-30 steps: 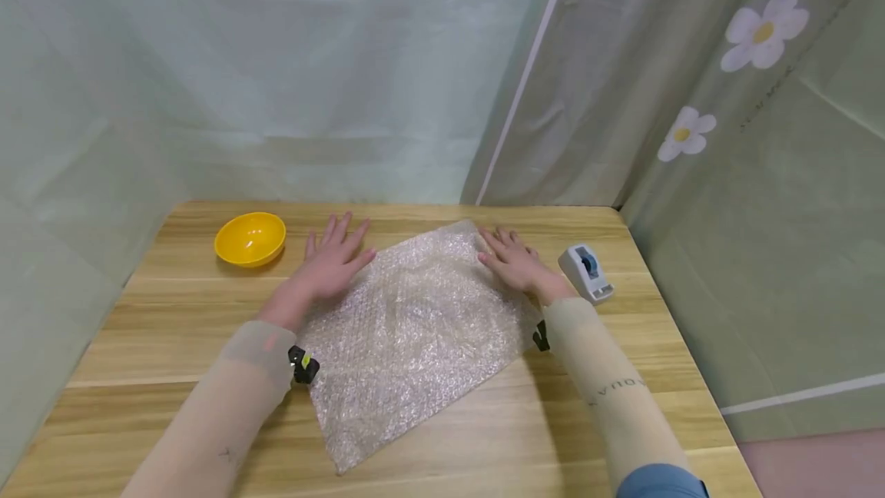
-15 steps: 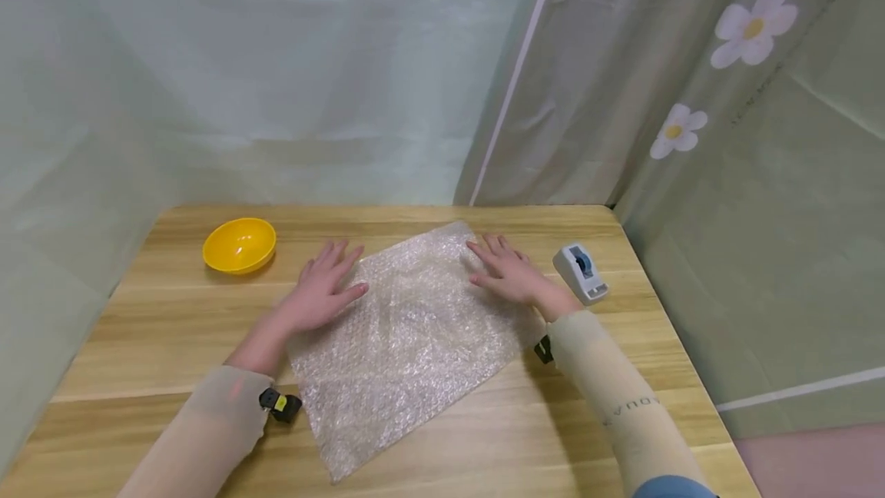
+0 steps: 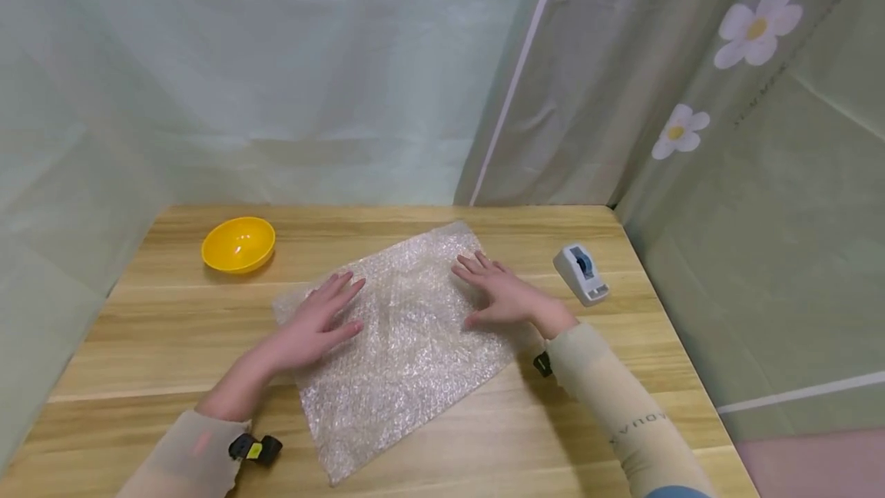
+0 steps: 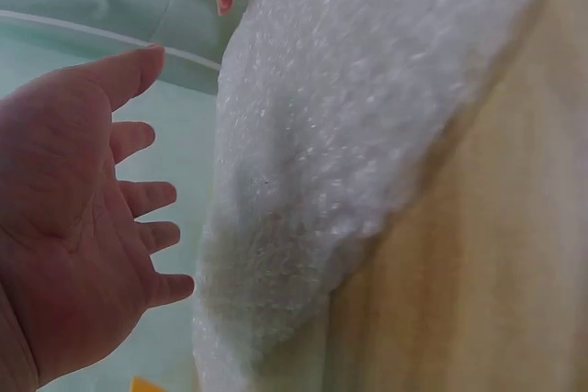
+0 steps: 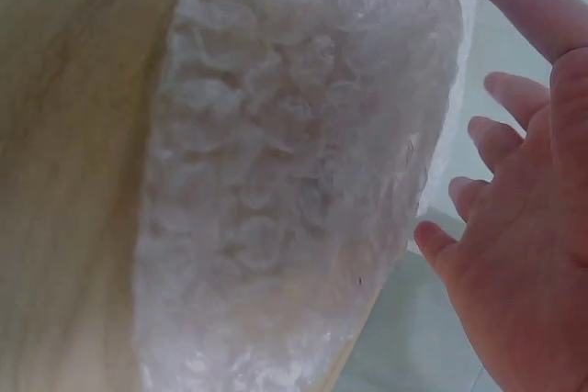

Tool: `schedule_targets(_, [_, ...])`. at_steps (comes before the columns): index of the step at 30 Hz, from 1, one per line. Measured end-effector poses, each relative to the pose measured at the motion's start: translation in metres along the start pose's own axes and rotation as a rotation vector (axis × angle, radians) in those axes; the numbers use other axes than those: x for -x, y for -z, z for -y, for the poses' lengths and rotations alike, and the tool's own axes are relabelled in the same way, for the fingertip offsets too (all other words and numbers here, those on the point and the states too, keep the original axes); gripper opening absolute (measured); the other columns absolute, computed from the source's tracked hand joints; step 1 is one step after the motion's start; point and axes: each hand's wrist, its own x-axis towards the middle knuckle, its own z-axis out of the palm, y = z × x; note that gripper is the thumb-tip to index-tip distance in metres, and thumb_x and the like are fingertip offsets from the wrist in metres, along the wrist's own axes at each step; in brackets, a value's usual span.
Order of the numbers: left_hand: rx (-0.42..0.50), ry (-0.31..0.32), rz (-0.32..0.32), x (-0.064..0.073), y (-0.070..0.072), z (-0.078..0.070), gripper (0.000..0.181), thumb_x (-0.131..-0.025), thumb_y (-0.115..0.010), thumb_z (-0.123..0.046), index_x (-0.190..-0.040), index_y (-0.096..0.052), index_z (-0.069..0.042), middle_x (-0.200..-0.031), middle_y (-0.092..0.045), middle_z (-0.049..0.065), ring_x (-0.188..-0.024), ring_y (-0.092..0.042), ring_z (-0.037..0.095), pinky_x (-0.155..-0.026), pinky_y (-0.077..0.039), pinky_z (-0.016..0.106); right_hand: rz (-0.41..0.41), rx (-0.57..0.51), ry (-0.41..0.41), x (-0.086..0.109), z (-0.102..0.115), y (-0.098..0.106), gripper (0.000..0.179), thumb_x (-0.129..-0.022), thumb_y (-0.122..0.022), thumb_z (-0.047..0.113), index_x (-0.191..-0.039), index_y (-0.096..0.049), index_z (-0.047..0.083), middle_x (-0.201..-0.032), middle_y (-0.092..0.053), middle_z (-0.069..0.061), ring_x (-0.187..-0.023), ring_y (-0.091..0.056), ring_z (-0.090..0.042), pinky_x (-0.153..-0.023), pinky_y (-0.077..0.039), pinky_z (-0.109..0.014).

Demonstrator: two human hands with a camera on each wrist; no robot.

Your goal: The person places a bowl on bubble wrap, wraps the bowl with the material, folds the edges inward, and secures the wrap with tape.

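A crinkled sheet of clear bubble wrap (image 3: 408,352) lies aslant across the middle of the wooden table. Over its left part is my left hand (image 3: 314,333), fingers spread and thumb pointing inward. My right hand (image 3: 503,297) is over the upper right part, also with spread fingers. In the left wrist view, a gap separates the left palm (image 4: 69,199) from the sheet. The right wrist view has the right hand (image 5: 519,199) raised beside the wrap's edge, palm toward it. Neither hand holds anything.
At the table's back left stands a yellow bowl (image 3: 238,245). A white tape dispenser (image 3: 581,273) with a blue roll is to the right, beyond the right hand. Pale curtains (image 3: 311,75) hang behind the table and along its sides.
Both hands have drawn back toward the body, the left one farther, baring the sheet's upper left corner. The bubble wrap, bowl and tape dispenser have stayed in place.
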Motion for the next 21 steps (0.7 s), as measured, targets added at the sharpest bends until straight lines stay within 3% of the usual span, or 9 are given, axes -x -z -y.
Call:
schedule_targets(7, [-0.007,-0.019,0.029,0.012,-0.005,-0.003,0.076,-0.108,-0.062,-0.043,-0.168,-0.032,-0.008,-0.174,-0.017,0.028,-0.159,-0.011,0.054,-0.124,-0.006,0.073,0.033,-0.031,-0.032,0.002,0.001,-0.005,0.119,-0.081,-0.091,0.050,-0.173,-0.021,0.020,-0.179,-0.005,-0.016,-0.162,0.001,-0.046,-0.127,-0.005,-0.069])
schedule_targets(13, [0.022,-0.024,0.078,0.016,-0.013,-0.005,0.078,-0.107,-0.064,-0.043,-0.168,-0.032,-0.006,-0.174,-0.017,0.028,-0.159,-0.007,0.054,-0.124,-0.002,0.073,0.077,-0.004,-0.071,0.005,-0.004,-0.016,0.118,-0.082,-0.086,0.061,-0.173,-0.021,0.022,-0.178,0.002,-0.017,-0.162,0.006,-0.045,-0.128,-0.001,-0.066])
schedule_targets(21, [0.019,-0.009,0.106,0.015,-0.022,-0.007,0.082,-0.106,-0.065,-0.045,-0.169,-0.029,-0.007,-0.176,-0.014,0.024,-0.161,-0.003,0.051,-0.125,0.002,0.071,0.096,-0.033,-0.114,0.003,-0.005,-0.022,0.119,-0.082,-0.087,0.060,-0.173,-0.017,0.027,-0.179,0.010,-0.011,-0.162,0.014,-0.039,-0.129,0.005,-0.061])
